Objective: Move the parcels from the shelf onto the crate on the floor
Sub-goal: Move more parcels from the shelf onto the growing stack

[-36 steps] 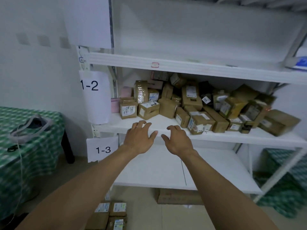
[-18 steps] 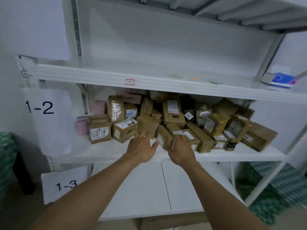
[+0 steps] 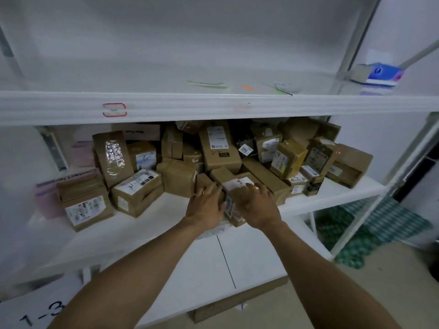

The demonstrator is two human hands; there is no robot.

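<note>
Several brown cardboard parcels (image 3: 219,148) lie piled on the middle shelf (image 3: 154,217) of a white rack. At the front of the pile, my left hand (image 3: 205,206) curls over a narrow brown parcel (image 3: 203,179). Beside it, my right hand (image 3: 257,205) grips the top of a parcel with a white label (image 3: 238,182). The front end of that parcel sticks out past the shelf edge between my hands. The crate is out of view.
Two more labelled parcels (image 3: 136,192) stand at the left of the shelf beside pink boxes (image 3: 46,198). The upper shelf holds a blue box (image 3: 380,74). A cardboard box (image 3: 237,302) sits under the lower shelf (image 3: 249,257). Green checked cloth (image 3: 380,224) lies at the right.
I have stepped closer to the rack. Both hands went from the shelf's front edge forward onto the two front parcels and closed on them.
</note>
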